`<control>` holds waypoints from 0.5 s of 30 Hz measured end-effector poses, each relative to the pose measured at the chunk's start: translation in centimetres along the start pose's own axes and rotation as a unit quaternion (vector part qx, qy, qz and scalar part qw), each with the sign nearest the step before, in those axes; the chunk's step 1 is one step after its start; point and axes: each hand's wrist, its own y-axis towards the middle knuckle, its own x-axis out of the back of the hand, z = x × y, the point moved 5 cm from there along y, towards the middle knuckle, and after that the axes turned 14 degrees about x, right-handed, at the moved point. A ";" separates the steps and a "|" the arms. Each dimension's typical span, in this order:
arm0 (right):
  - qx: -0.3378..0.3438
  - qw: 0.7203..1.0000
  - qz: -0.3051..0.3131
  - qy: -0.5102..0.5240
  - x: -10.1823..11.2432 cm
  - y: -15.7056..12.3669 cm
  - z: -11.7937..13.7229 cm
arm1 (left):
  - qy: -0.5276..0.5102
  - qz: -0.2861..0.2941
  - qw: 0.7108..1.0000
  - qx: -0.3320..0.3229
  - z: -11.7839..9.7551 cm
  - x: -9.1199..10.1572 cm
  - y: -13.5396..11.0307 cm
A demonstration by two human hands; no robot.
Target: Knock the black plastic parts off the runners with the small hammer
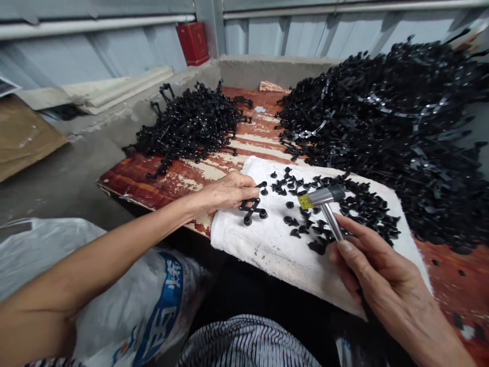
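Note:
My right hand is wrapped round the handle of a small metal mallet with a yellow face and a dark face. The mallet's head is over loose black suction-cup-like pieces scattered on a white cloth. My left hand is closed on a black jointed linkage at the cloth's left side. Round black ends of the linkage stick out past my fingers. Part of it is hidden under the hand.
A heap of black linkages lies at the back left of the worn red board. A much larger pile of black strips rises at the right. A white sack stands below my left arm; a red box is at the wall.

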 end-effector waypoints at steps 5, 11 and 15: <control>0.014 1.000 -0.010 0.002 0.2 0.1 0.0 | 0.036 -0.018 0.999 -0.005 -0.2 -0.1 0.5; 0.003 1.000 -0.014 -0.017 0.5 0.0 -0.6 | 0.038 -0.020 0.999 0.019 -0.1 -0.2 0.7; -0.002 1.000 -0.021 -0.016 0.4 0.0 -0.9 | 0.060 -0.022 0.998 0.017 0.0 -0.2 0.9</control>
